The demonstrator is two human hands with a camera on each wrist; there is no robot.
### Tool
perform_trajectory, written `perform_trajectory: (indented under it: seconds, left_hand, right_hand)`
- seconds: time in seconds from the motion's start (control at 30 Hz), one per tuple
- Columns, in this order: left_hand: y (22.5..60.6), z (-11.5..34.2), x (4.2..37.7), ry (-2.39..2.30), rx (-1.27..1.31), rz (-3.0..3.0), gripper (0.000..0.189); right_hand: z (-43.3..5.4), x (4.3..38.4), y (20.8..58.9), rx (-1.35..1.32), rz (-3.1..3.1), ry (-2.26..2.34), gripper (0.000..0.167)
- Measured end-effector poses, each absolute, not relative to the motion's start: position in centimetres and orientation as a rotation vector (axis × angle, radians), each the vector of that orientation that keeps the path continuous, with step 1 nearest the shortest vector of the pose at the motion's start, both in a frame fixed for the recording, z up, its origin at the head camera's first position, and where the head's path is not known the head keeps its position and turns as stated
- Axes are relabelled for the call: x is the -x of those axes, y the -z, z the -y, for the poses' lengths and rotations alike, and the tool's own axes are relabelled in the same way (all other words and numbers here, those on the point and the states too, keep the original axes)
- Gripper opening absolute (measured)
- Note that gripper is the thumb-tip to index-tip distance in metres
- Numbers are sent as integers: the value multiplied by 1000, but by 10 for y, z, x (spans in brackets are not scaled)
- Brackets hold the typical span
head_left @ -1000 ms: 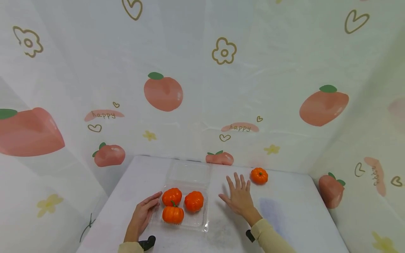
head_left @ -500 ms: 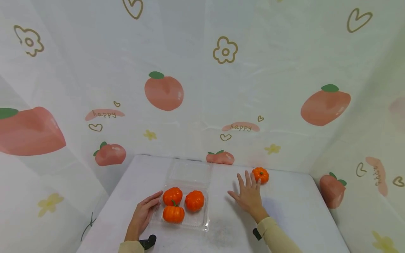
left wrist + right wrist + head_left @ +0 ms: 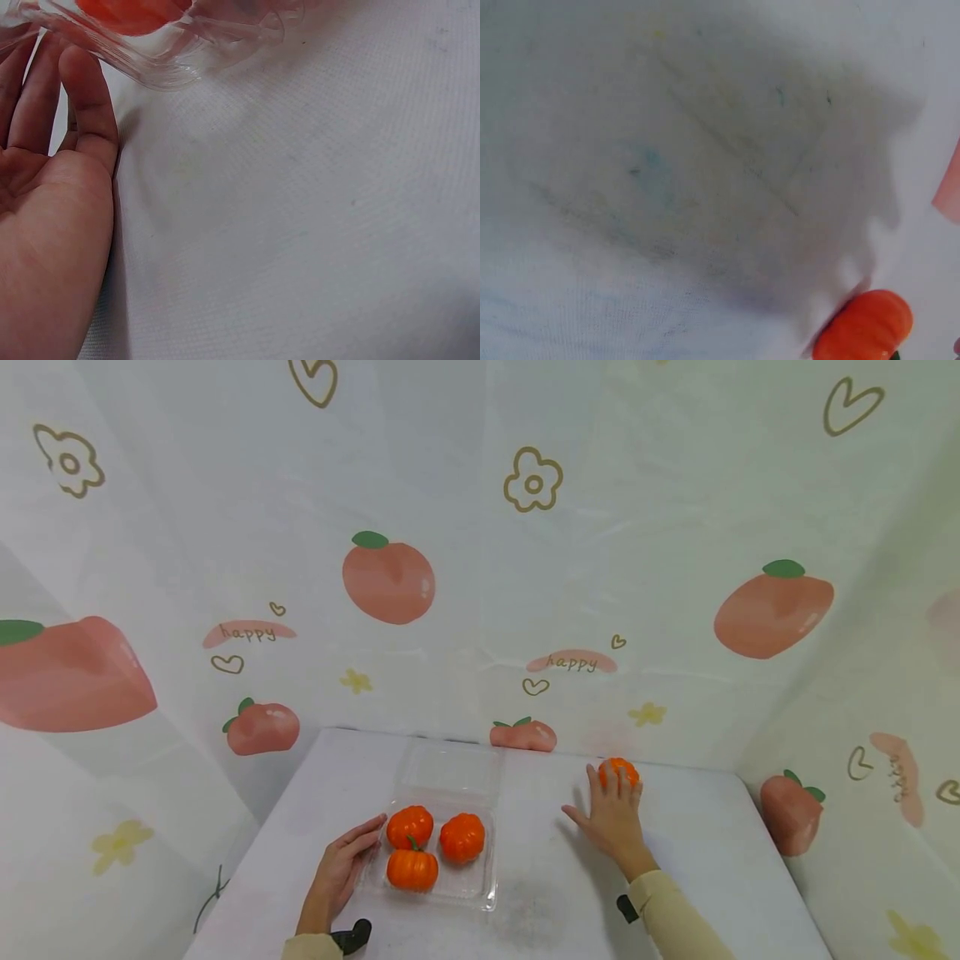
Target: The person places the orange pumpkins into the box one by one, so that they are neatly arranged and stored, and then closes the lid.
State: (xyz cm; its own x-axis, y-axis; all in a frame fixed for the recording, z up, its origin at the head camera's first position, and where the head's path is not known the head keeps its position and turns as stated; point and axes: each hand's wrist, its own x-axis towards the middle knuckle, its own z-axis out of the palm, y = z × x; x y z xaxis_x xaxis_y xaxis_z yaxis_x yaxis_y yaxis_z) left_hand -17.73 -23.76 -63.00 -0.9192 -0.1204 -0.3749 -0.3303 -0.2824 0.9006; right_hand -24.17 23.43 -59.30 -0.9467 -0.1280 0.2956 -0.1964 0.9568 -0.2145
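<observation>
A clear plastic clamshell box lies with its lid folded back toward the rear. Inside its base sit three small orange pumpkins, one at the back left, one at the right and one at the front. My left hand rests beside the box, its fingers touching the left rim; the left wrist view shows the fingers against the clear plastic edge. Over another orange pumpkin at the back right, my right hand spreads its fingers, partly covering it. Whether they touch it, I cannot tell.
A white cloth covers the table. Behind it and along both sides hangs a white curtain printed with peaches, hearts and flowers. The far pumpkin stands close to the table's back edge. A dark cord hangs at the left.
My right hand has moved right and slightly back, from the table beside the pumpkin to over it. My left hand and the box have stayed in place.
</observation>
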Motion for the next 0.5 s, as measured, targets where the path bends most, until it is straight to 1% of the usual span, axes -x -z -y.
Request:
perform_trajectory:
  seconds: [0.23,0.4,0.5]
  left_hand:
    - [629,236,179,-2338,569,-1800,54]
    - [631,236,181,-2328,576,-1801,56]
    - [630,238,179,-2305,593,-1818,58]
  right_hand:
    - [-251,249,594,-171,2875,-460,97]
    - [-262,253,594,-171,2881,-542,95]
    - [-266,254,592,-181,2891,-550,96]
